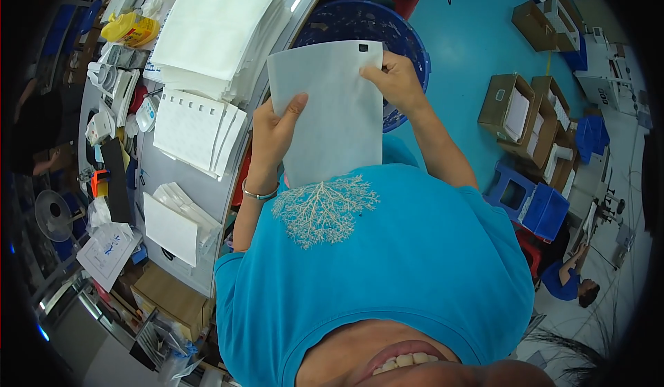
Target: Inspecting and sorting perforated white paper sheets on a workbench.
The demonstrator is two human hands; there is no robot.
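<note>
Left hand (278,125) and right hand (400,83) pinch white sheet (332,121) | blue tub (407,33) beyond | loosened grip could, I'd say, drop it

Your head-worn left fisheye camera looks down from close above your turquoise T-shirt (387,249), facing your left hand (275,130) and right hand (400,85), and spans from worktable (162,172) at left to floor (456,58) at right.
</note>
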